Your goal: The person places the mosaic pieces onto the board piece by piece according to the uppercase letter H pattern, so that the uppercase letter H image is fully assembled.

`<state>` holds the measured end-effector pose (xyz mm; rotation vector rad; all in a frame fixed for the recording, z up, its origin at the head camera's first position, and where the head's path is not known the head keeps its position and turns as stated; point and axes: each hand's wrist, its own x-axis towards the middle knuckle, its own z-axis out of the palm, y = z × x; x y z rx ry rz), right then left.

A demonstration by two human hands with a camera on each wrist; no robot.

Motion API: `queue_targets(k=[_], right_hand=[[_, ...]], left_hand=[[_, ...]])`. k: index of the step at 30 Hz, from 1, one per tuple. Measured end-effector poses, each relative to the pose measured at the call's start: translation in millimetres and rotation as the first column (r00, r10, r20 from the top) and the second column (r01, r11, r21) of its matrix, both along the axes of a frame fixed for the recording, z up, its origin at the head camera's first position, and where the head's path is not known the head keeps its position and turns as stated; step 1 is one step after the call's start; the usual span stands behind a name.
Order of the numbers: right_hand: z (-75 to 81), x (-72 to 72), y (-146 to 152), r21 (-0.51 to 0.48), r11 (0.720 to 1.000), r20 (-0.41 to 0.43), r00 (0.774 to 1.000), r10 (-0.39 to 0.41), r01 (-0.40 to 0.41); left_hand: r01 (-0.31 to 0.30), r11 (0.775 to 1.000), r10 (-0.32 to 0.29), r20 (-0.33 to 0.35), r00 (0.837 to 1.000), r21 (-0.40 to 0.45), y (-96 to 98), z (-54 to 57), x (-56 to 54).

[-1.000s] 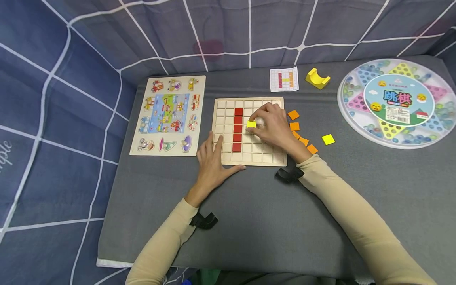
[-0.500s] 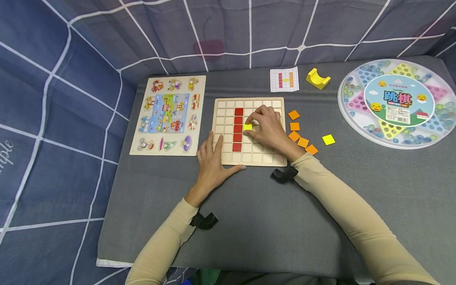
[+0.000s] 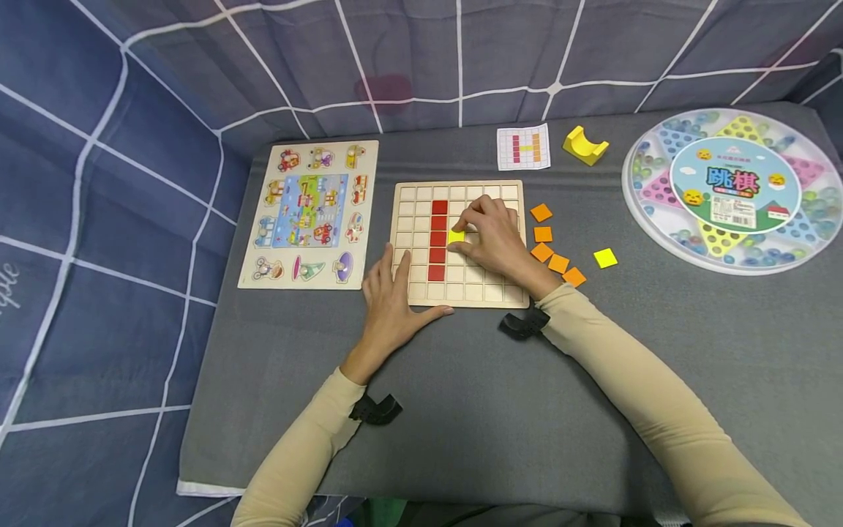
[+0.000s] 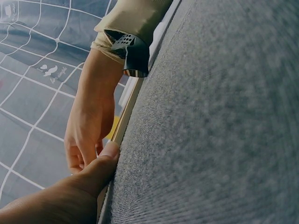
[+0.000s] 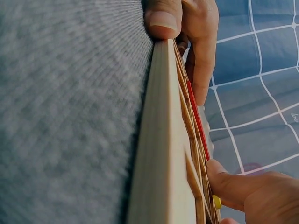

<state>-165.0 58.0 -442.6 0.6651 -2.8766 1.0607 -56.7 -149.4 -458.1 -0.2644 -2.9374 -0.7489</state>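
Note:
A wooden grid board lies flat on the table, a column of several red square tiles set in it. Just right of that column, my right hand pinches a yellow square tile between thumb and fingers, low over the cells. The left hand steadies the board's near left corner: its fingers lie straight along the left side, the thumb spread along the front edge. Seen from the right wrist, the left thumb presses the board's edge, and a sliver of yellow tile shows beneath the right hand.
Several orange tiles and a second yellow tile lie right of the board. Behind are a printed pattern card and a curved yellow block. A picture puzzle board lies left, a round Chinese checkers set far right.
My right hand has shifted slightly left, bringing the yellow tile up beside the red column, and then held there. The left hand has stayed at the board's corner.

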Motion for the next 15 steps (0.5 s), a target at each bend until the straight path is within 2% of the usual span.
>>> queue_targets(k=[15], right_hand=[[-1.8, 0.5, 0.8, 0.019, 1.0, 0.0, 1.0, 0.005, -0.005]], left_hand=[[0.008, 1.0, -0.008, 0.002, 1.0, -0.01, -0.6, 0.0, -0.2]])
